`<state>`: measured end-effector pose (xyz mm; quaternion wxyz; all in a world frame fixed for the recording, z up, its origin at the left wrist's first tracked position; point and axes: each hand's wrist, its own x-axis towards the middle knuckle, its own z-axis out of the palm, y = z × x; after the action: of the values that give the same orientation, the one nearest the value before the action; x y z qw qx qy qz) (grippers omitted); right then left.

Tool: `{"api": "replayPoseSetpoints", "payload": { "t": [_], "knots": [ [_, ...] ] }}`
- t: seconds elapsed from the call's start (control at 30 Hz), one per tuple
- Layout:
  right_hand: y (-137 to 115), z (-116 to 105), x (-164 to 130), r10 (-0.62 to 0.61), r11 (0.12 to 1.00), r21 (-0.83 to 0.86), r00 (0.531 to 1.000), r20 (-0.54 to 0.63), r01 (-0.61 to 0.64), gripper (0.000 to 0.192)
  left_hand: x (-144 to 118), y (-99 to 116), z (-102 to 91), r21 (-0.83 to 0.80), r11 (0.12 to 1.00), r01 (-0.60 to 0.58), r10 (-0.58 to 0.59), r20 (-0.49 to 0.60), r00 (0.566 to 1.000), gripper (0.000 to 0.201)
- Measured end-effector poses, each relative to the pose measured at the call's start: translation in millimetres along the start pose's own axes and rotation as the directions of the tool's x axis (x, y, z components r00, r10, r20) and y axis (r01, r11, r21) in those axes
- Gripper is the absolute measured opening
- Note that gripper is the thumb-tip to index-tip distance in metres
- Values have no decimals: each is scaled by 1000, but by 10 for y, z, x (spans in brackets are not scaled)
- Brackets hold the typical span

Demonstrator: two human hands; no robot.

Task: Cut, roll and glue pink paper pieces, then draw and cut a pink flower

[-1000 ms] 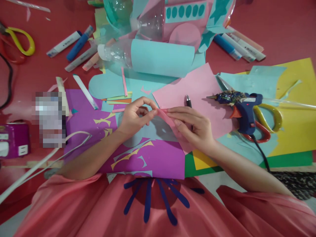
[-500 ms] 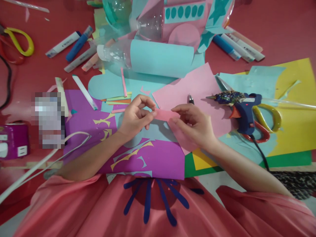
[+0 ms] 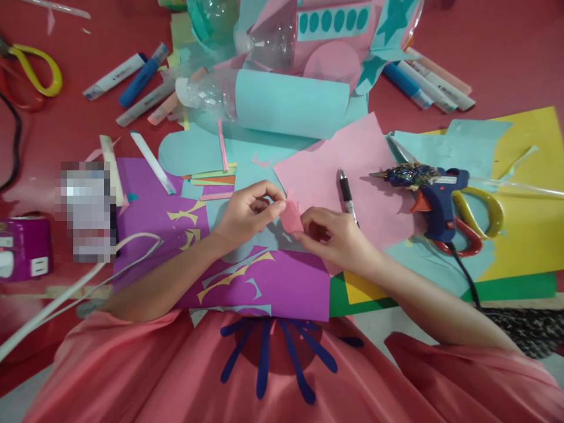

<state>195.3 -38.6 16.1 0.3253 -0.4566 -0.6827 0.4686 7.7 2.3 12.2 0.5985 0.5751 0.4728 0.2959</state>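
Pink paper piece (image 3: 291,217) sits pinched between both hands, just above the purple sheet (image 3: 273,285). Left hand (image 3: 247,214) grips its left edge with thumb and forefinger; right hand (image 3: 337,238) holds its lower right corner. A pen (image 3: 348,197) lies just beyond the right hand.

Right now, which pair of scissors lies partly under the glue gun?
The pair at the right, with one yellow and one red handle; the glue gun lies across it. The other pair lies uncovered at far left.
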Motion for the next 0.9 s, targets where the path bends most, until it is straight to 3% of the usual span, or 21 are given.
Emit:
{"api": "replayPoseSetpoints", "payload": {
  "t": [0.07, 0.2, 0.33, 0.47, 0.63, 0.9],
  "knots": [
    [-4, 15, -6, 6, 1000, 8, 1000, 30, -6, 21, -6, -12, 3, 64, 997, -51, 48, 56, 997, 15],
    [13, 40, -4, 66, 994, 84, 998, -21, -64, 16, -26, -72, 14, 202, 951, -236, 206, 158, 966, 17],
    [37, 57, 1, 124, 977, 182, 990, -64, -111, 12, -41, -104, 23, 234, 910, -343, 306, 179, 935, 14],
    [43, 63, 4, 158, 963, 232, 984, -80, -136, 12, -45, -108, 30, 262, 890, -373, 342, 157, 926, 13],
    [54, 76, 8, 84, 989, 133, 986, -144, -65, 12, -56, -119, 33, 308, 858, -411, 379, 160, 912, 12],
    [88, 89, 4, 80, 990, 128, 982, -170, -58, 8, -66, -103, 28, 247, 909, -335, 319, 107, 942, 18]
  ]
}}
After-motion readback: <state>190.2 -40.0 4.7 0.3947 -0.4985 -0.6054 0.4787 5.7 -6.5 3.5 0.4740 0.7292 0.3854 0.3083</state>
